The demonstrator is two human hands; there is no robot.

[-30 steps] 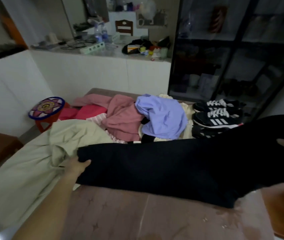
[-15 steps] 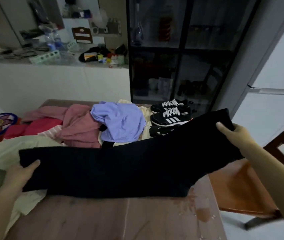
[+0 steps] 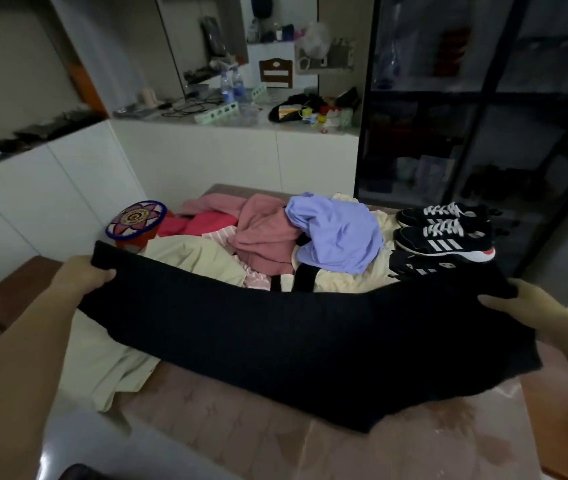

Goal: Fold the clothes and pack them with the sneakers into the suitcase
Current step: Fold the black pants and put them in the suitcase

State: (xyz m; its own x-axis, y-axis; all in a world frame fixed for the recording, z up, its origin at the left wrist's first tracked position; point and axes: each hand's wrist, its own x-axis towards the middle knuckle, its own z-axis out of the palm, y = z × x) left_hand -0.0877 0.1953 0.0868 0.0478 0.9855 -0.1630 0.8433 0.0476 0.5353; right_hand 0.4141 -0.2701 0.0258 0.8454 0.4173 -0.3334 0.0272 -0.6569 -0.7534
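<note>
Head view, single entry. The left hand (image 3: 81, 277) pinches one end of the black garment (image 3: 293, 341), thumb on top. The right hand (image 3: 518, 306) grips the other end the same way. The garment hangs stretched between them over the table (image 3: 241, 441), its middle sagging. Possibly trousers; the fabric is too dark for me to be sure.

The sneakers (image 3: 445, 233) sit at the table's far right, beside the unfolded lilac top (image 3: 338, 230) and pink garment (image 3: 262, 237). No suitcase is in view.

Risks I log:
- The slack lower edge may bunch on landing and spoil the fold.
- The left end passes over the cream garment (image 3: 192, 258) and could drag it along.
</note>
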